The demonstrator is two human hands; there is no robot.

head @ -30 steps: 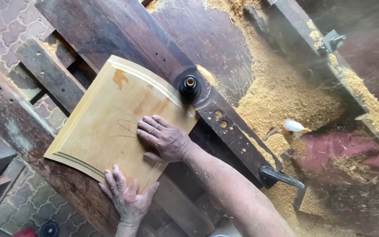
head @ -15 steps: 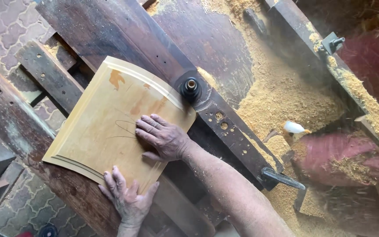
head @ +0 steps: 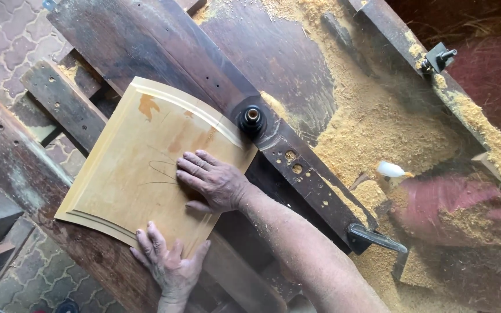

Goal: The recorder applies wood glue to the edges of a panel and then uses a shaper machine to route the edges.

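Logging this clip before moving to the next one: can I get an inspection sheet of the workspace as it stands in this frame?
Surface: dark, worn wooden machine table, drilled with holes.
Job's things: pale wooden panel with curved moulded edge lying flat, its edge against the black round cutter spindle.
Clutter: heaps of yellow sawdust; small white object in it; black metal handle.
Hands: left hand on the panel's near edge; right hand flat on the panel, fingers spread.
Cables: nothing seen.
Surroundings: grey paved floor; blurred reddish shape, unclear.
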